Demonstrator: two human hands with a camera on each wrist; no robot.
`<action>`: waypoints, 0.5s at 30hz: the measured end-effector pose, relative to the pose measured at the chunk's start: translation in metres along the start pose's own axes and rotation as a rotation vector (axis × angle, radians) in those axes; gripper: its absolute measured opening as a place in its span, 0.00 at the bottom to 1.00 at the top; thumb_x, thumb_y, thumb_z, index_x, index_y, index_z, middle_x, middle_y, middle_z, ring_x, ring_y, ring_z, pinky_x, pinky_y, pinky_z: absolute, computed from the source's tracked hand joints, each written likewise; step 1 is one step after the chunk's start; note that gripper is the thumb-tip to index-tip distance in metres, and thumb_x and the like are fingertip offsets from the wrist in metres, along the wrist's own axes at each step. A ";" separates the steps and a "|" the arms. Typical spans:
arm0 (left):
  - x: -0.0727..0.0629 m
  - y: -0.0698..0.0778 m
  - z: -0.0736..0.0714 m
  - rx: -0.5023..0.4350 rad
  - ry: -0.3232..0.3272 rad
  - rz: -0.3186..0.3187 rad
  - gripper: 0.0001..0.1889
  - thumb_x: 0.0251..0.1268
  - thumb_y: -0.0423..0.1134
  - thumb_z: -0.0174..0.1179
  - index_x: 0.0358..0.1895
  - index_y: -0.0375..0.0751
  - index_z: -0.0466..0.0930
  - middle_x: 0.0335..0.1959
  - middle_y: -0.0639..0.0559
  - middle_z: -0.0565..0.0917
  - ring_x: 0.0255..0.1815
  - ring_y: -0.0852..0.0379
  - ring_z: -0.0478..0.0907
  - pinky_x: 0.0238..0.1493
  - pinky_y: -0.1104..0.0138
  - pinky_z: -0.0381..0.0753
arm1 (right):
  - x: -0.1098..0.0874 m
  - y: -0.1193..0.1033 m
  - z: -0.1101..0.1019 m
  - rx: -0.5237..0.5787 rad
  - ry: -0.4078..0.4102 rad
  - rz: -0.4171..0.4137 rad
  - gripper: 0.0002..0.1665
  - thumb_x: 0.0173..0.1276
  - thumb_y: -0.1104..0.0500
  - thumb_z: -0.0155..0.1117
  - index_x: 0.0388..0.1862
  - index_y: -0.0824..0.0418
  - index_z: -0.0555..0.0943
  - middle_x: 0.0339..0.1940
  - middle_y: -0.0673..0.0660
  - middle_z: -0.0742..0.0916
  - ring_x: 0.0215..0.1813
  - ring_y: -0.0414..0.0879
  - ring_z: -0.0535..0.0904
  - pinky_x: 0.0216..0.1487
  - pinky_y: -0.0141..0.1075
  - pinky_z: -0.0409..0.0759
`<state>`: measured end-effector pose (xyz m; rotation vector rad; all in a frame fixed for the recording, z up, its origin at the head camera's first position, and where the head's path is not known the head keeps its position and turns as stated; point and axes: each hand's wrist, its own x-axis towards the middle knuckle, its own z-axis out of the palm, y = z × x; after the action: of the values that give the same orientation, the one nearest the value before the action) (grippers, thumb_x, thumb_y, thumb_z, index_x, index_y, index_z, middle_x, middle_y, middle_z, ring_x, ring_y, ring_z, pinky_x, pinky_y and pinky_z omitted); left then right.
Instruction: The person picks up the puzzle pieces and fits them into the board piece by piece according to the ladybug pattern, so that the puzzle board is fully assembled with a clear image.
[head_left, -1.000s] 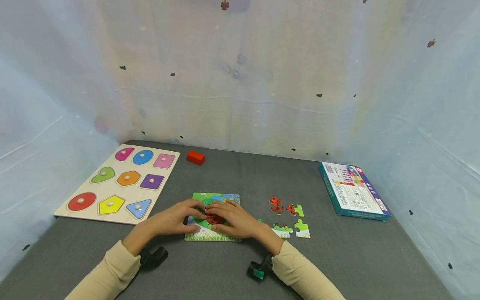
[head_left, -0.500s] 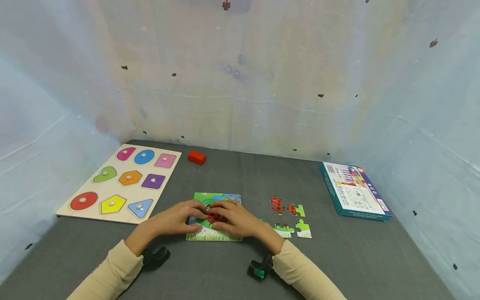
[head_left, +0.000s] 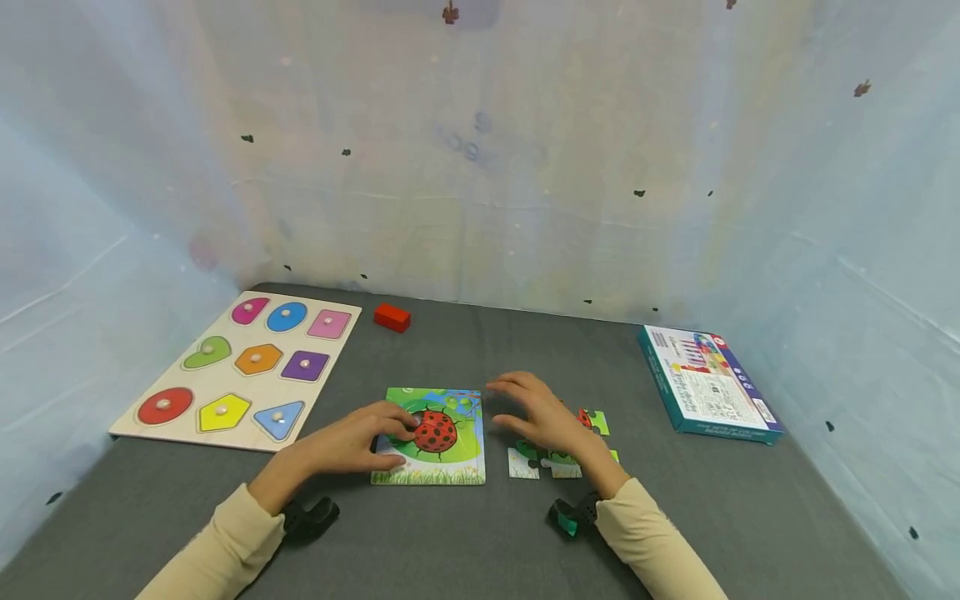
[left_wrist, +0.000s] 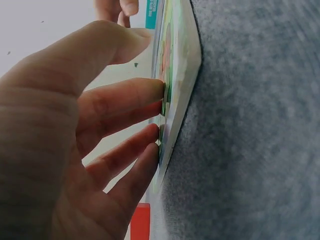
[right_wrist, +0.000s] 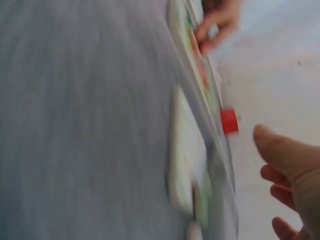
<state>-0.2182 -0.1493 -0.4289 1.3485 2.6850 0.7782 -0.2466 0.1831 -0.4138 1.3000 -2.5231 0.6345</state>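
A flat ladybug puzzle board (head_left: 465, 475) lies on the grey cloth in front of the person. My left hand (head_left: 348, 442) rests its fingertips on the board's left part, covering some of the picture; in the left wrist view, the fingers (left_wrist: 125, 95) reach nearly straight to the board's face. To the right, my right hand (head_left: 543, 421) hovers between the board and the loose jigsaw pieces (head_left: 523, 464), fingers spread and nothing in them. It hides some of those pieces. In the right wrist view its thumb (right_wrist: 280, 150) stands apart from the fingers.
A wooden shape board (head_left: 255, 392) with knobbed coloured shapes lies at the left. Behind the ladybug board sits a red block (head_left: 392, 317). A flat teal-edged box (head_left: 708, 383) lies at the right. Pale plastic sheeting (head_left: 480, 208) walls the table's back and sides.
My right hand has lifted off the ladybug board and moved right, over toward the loose pieces, uncovering the ladybug. My left hand has stayed on the board.
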 end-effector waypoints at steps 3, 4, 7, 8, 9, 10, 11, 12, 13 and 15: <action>0.000 0.000 0.000 -0.001 0.010 0.014 0.16 0.58 0.47 0.64 0.47 0.43 0.83 0.55 0.51 0.78 0.58 0.53 0.71 0.58 0.52 0.69 | -0.016 0.013 -0.011 -0.019 0.000 0.061 0.30 0.60 0.54 0.67 0.59 0.63 0.74 0.57 0.62 0.76 0.63 0.57 0.67 0.60 0.53 0.64; -0.001 0.000 0.000 -0.004 0.013 0.020 0.16 0.58 0.47 0.64 0.47 0.43 0.83 0.55 0.51 0.78 0.58 0.52 0.71 0.57 0.52 0.69 | -0.021 0.018 -0.013 -0.022 0.000 0.078 0.30 0.59 0.54 0.68 0.59 0.64 0.74 0.57 0.62 0.76 0.63 0.58 0.66 0.60 0.54 0.63; -0.001 -0.001 0.000 -0.004 0.015 0.029 0.17 0.59 0.47 0.63 0.47 0.42 0.83 0.55 0.50 0.78 0.58 0.51 0.71 0.57 0.51 0.69 | -0.037 0.031 -0.020 -0.034 -0.007 0.139 0.32 0.57 0.53 0.70 0.59 0.64 0.74 0.56 0.62 0.76 0.63 0.60 0.65 0.59 0.57 0.62; -0.001 -0.001 0.000 -0.007 0.016 0.029 0.17 0.59 0.47 0.63 0.47 0.42 0.83 0.55 0.50 0.78 0.58 0.51 0.71 0.57 0.51 0.69 | -0.041 0.035 -0.021 -0.036 -0.012 0.162 0.33 0.57 0.52 0.70 0.60 0.63 0.74 0.57 0.62 0.76 0.63 0.60 0.64 0.59 0.58 0.62; -0.001 -0.001 0.000 -0.007 0.014 0.029 0.17 0.59 0.47 0.63 0.48 0.41 0.83 0.55 0.50 0.78 0.58 0.51 0.71 0.57 0.51 0.69 | -0.046 0.038 -0.023 -0.029 -0.017 0.186 0.34 0.56 0.51 0.70 0.60 0.63 0.74 0.57 0.62 0.76 0.63 0.61 0.63 0.59 0.59 0.61; -0.001 -0.001 0.000 -0.008 0.013 0.029 0.17 0.59 0.47 0.62 0.48 0.41 0.83 0.55 0.50 0.78 0.58 0.51 0.71 0.57 0.51 0.69 | -0.051 0.041 -0.025 -0.027 -0.025 0.213 0.35 0.56 0.50 0.70 0.60 0.63 0.74 0.57 0.62 0.75 0.63 0.60 0.63 0.59 0.60 0.61; -0.001 -0.002 0.000 -0.007 0.015 0.031 0.17 0.59 0.47 0.62 0.48 0.41 0.83 0.55 0.50 0.78 0.58 0.51 0.71 0.57 0.51 0.69 | -0.055 0.043 -0.028 -0.017 -0.033 0.239 0.36 0.56 0.49 0.71 0.61 0.63 0.73 0.58 0.62 0.75 0.64 0.61 0.62 0.58 0.60 0.61; -0.001 -0.002 0.000 -0.007 0.016 0.032 0.17 0.59 0.47 0.62 0.48 0.41 0.83 0.55 0.50 0.78 0.58 0.51 0.71 0.57 0.51 0.69 | -0.058 0.045 -0.030 -0.010 -0.042 0.261 0.37 0.55 0.49 0.71 0.62 0.63 0.73 0.59 0.63 0.74 0.64 0.61 0.61 0.59 0.61 0.60; -0.001 -0.002 0.000 -0.008 0.017 0.034 0.17 0.59 0.47 0.62 0.48 0.41 0.83 0.55 0.50 0.78 0.58 0.51 0.71 0.57 0.51 0.69 | -0.062 0.046 -0.033 -0.003 -0.051 0.281 0.38 0.55 0.48 0.71 0.62 0.63 0.72 0.60 0.63 0.73 0.64 0.62 0.60 0.58 0.62 0.60; -0.001 -0.002 -0.001 -0.014 0.016 0.028 0.17 0.59 0.46 0.63 0.48 0.42 0.83 0.55 0.52 0.78 0.58 0.52 0.71 0.57 0.51 0.69 | -0.067 0.048 -0.038 0.014 -0.072 0.318 0.40 0.53 0.48 0.72 0.63 0.63 0.71 0.61 0.64 0.72 0.65 0.63 0.58 0.58 0.62 0.59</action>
<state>-0.2191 -0.1510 -0.4291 1.3850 2.6729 0.8117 -0.2471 0.2734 -0.4200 0.9466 -2.8174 0.6788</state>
